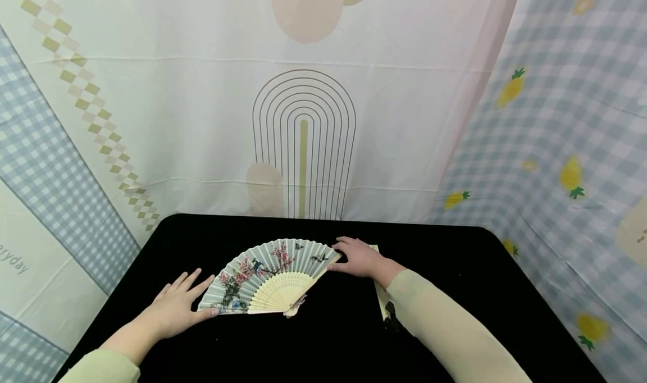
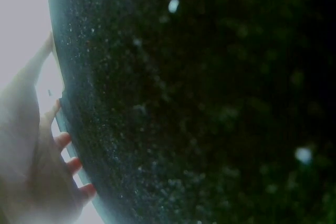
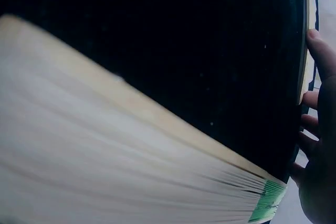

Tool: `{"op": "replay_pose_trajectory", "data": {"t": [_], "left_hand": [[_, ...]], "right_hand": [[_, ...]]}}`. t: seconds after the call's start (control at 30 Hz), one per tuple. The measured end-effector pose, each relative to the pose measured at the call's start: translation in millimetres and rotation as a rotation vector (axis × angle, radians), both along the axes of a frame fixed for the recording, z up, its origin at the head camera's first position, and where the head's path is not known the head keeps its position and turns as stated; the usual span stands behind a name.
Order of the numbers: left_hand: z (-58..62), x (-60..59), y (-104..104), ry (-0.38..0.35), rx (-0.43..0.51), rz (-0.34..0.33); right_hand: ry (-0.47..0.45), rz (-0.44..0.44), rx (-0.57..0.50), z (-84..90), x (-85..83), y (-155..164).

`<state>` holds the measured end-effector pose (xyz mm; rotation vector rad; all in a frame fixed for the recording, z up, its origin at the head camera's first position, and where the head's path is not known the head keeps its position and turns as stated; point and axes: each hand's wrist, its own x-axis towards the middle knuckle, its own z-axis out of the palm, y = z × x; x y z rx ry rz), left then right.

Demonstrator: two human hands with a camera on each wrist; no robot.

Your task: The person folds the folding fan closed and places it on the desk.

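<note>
Pale sleeves (image 1: 450,321); hands (image 1: 174,310) wide; unfurled fan (image 1: 275,279) between: pleated, grey-white, pink-blossomed, cream-ribbed

Spread floral fan (image 1: 270,279), black table (image 1: 323,349)

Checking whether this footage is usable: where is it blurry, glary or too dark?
Head view: evenly lit, the open fan fairly clear, the table nearly featureless black. Left wrist view: washed-out glare along the left edge, bright specks out of focus. Right wrist view: near part of the pale pleated object blurred, its green band clearer.
</note>
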<state>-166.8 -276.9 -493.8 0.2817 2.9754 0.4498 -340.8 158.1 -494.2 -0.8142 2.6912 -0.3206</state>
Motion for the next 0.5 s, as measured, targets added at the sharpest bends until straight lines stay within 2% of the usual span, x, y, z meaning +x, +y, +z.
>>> {"op": "replay_pose_trajectory", "data": {"t": [0.5], "left_hand": [[0.8, 0.6, 3.9, -0.047, 0.091, 0.035]], "right_hand": [[-0.033, -0.068, -0.073, 0.3, 4.2, -3.6]]}}
